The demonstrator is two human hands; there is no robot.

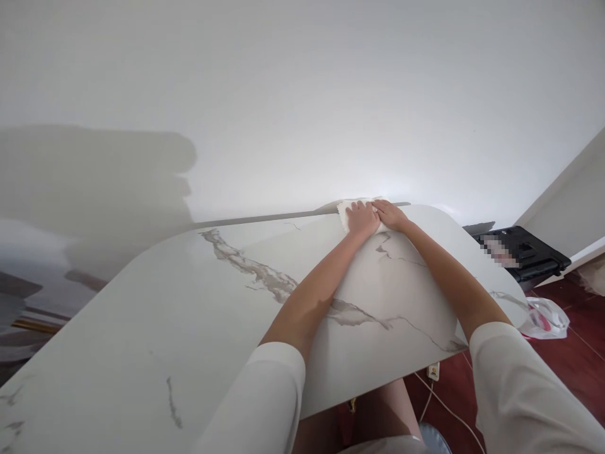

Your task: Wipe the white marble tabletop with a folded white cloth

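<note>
A white cloth (pixel 343 217) with a serrated edge lies on the white marble-patterned table (pixel 227 328), close to the side by the wall. My left hand (pixel 362 218) presses down on it, its fingers bent into the fabric. Right beside it, my right hand (pixel 390 214) rests with fingers stretched out towards the left hand, on the cloth's right part. Both arms reach far forward over the tabletop. Much of the cloth is hidden under the hands.
A pale wall (pixel 302 107) rises just behind the table. To the right stand a black case (pixel 534 249) and a clear plastic bag (pixel 548 318) on the red floor (pixel 583 340). A power socket (pixel 433 371) with a cable sits below the near edge.
</note>
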